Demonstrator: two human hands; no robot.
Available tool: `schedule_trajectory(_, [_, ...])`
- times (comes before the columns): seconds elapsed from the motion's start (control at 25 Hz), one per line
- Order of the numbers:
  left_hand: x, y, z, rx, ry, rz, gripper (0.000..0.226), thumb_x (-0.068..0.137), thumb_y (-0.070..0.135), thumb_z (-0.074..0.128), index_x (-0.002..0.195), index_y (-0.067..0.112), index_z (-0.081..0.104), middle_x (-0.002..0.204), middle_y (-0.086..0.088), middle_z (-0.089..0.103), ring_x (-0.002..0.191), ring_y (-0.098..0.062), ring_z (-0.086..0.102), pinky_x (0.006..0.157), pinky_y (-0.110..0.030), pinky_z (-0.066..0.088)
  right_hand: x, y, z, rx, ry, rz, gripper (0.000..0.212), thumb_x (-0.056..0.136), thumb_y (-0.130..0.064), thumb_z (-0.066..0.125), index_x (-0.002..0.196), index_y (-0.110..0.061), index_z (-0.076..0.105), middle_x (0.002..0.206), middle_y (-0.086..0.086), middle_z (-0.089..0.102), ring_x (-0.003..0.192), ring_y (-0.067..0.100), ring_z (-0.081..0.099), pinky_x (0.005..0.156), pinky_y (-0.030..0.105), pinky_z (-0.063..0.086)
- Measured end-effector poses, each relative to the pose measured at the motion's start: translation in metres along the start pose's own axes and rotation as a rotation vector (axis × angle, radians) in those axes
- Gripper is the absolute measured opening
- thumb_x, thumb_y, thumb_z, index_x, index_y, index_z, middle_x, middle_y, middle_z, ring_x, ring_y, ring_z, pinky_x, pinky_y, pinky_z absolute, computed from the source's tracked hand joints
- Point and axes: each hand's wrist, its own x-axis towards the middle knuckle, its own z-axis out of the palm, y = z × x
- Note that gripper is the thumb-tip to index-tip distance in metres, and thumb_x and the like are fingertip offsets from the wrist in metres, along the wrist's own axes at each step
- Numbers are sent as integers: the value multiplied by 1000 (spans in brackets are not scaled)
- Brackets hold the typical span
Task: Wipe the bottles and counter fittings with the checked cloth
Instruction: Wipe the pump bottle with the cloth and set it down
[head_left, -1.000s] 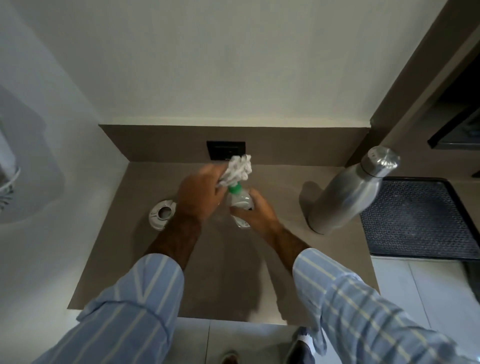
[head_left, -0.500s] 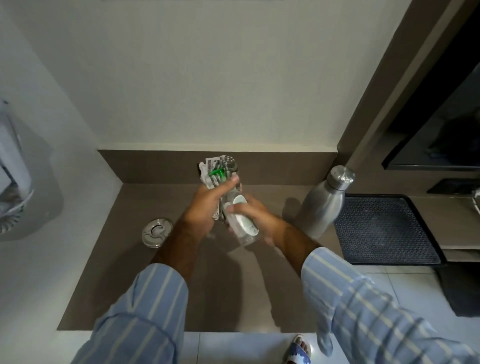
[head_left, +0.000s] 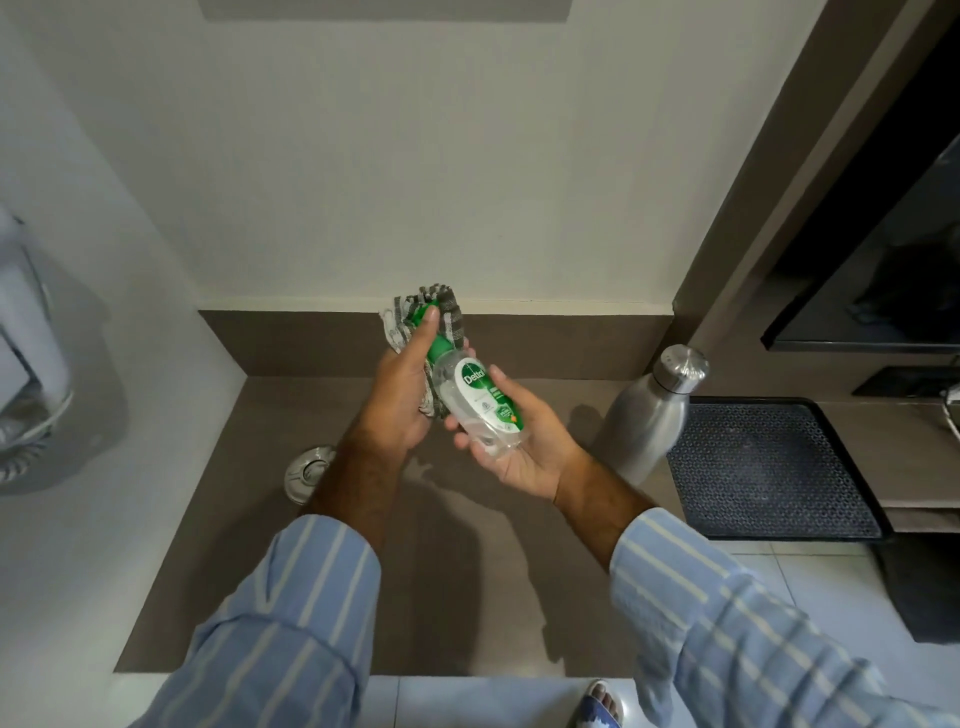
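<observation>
A small clear bottle (head_left: 480, 402) with a green cap and a green and white label lies tilted in my right hand (head_left: 519, 447), above the brown counter (head_left: 260, 597). My left hand (head_left: 400, 395) holds the checked cloth (head_left: 441, 317) bunched around the bottle's green cap and neck, thumb on top. A tall steel bottle (head_left: 649, 415) stands upright on the counter to the right of my hands. A round metal fitting (head_left: 306, 473) sits in the counter, partly hidden behind my left forearm.
A black perforated mat (head_left: 769, 467) lies right of the steel bottle. The white wall rises behind the counter's brown upstand (head_left: 291, 343). A dark screen (head_left: 883, 270) hangs at the right. Pale floor tiles and a sandalled foot (head_left: 597, 701) show below.
The small bottle has been lifted off the counter and tilted label-up towards me. My left hand with the cloth has slid up to the green cap.
</observation>
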Motion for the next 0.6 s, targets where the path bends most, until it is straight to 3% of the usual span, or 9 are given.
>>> schedule_trajectory(0.12, [5, 5, 11, 108, 132, 84, 51, 88, 55, 65, 111, 9, 65, 90, -7, 73, 74, -21, 73, 63, -31, 59, 5, -8, 2, -368, 102, -42, 41, 95, -43, 62, 119, -11, 63, 88, 10, 74, 66, 22, 70, 61, 30, 62])
schedule_trajectory(0.16, [7, 5, 14, 163, 192, 94, 52, 88, 57, 63, 112, 11, 62, 95, -5, 72, 78, -19, 73, 62, -29, 58, 6, -10, 4, -476, 138, -65, 39, 93, -41, 66, 119, -12, 62, 88, 9, 72, 65, 21, 68, 60, 30, 60])
schedule_trajectory(0.24, [13, 2, 17, 251, 272, 138, 36, 91, 58, 58, 95, 22, 63, 89, 1, 70, 79, -17, 71, 65, -29, 55, 15, -15, 2, -563, 247, -167, 42, 88, -35, 74, 120, -12, 60, 94, 11, 74, 70, 24, 70, 63, 34, 61])
schedule_trajectory(0.32, [15, -15, 6, 454, 385, 203, 32, 94, 55, 55, 81, 26, 62, 82, 3, 69, 77, -19, 69, 65, -29, 52, 27, -17, -11, -614, 464, -313, 47, 84, -34, 78, 122, -16, 57, 111, 17, 74, 84, 27, 73, 71, 41, 62])
schedule_trajectory(0.44, [23, -79, -36, 882, 557, 230, 47, 94, 52, 54, 102, 7, 68, 98, -18, 73, 91, -37, 68, 73, -33, 48, 39, -21, -39, -685, 643, -404, 44, 91, -30, 69, 127, -22, 46, 125, 14, 64, 105, 30, 69, 87, 51, 61])
schedule_trajectory(0.48, [24, -109, -50, 1014, 524, 176, 56, 93, 55, 51, 110, 4, 65, 105, -21, 71, 97, -39, 67, 78, -35, 49, 42, -20, -49, -711, 653, -423, 46, 92, -26, 68, 130, -23, 42, 125, 10, 62, 107, 29, 66, 90, 52, 60])
schedule_trajectory(0.6, [7, -207, -72, 1513, 226, 44, 73, 91, 60, 48, 135, 2, 52, 132, -25, 59, 121, -41, 56, 101, -50, 43, 52, -14, -76, -772, 701, -502, 54, 92, -22, 68, 137, -28, 40, 119, -5, 59, 109, 20, 64, 92, 43, 58])
